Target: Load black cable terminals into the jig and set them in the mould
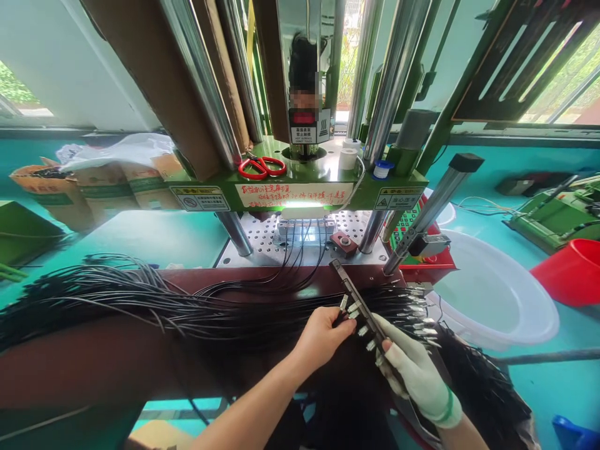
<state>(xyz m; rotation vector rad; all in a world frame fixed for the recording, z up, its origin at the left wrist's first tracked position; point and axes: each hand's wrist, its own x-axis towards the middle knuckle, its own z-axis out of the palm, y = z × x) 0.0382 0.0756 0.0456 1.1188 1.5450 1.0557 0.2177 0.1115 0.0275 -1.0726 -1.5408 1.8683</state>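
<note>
Left hand (323, 332): bare, pinching a cable connector (344, 303). Right hand (415, 370): gloved, gripping bar (360, 303) angled toward eleven o'clock. Step, apparently: fitting or freeing connectors (362, 330); next needs: steady bar.

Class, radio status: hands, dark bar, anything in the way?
Left hand pinching connector beside dark bar. Gloved right hand gripping bar. Black cables bunched nearby; might snag.

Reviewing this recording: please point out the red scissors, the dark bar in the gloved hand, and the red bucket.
Red scissors (263, 165), head view: where the handle loops meet.
Dark bar (359, 302), head view: middle of its exposed length.
Red bucket (567, 277), head view: its outer wall.
</note>
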